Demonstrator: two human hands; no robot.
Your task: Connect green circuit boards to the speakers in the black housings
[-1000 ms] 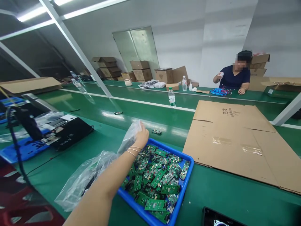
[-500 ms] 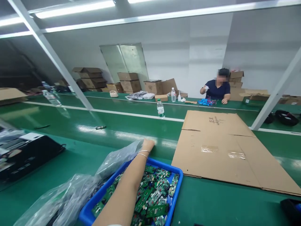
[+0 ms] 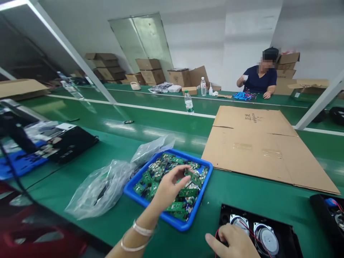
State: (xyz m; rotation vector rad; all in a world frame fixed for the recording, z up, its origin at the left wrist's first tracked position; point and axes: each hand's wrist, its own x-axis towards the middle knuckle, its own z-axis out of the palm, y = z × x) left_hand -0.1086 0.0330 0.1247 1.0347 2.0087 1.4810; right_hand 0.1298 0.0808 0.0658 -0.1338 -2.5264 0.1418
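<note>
My left hand (image 3: 170, 184) hovers above a blue tray (image 3: 129, 188) heaped with green circuit boards (image 3: 176, 206). Its thumb and fingers are curved and apart, and I see nothing held between them. Two pale bracelets circle that wrist. At the lower edge, my right hand (image 3: 238, 242) lies over the left part of a black speaker housing (image 3: 285, 233). The thumb stands away from the bent fingers; some fingertips are hidden. Two round speakers (image 3: 269, 240) with thin red wires sit inside the housing.
Clear plastic bags (image 3: 107, 190) lie left of the tray. A flat cardboard sheet (image 3: 258, 147) spans the right side. Another black housing (image 3: 326, 218) is at the right edge. A water bottle (image 3: 189, 104) stands beyond the tray, and a co-worker (image 3: 259, 80) sits across the bench.
My left hand has drawn back from the plastic bag beyond the tray to above the boards. My right hand and the speaker housing have come into view as the camera tilted down.
</note>
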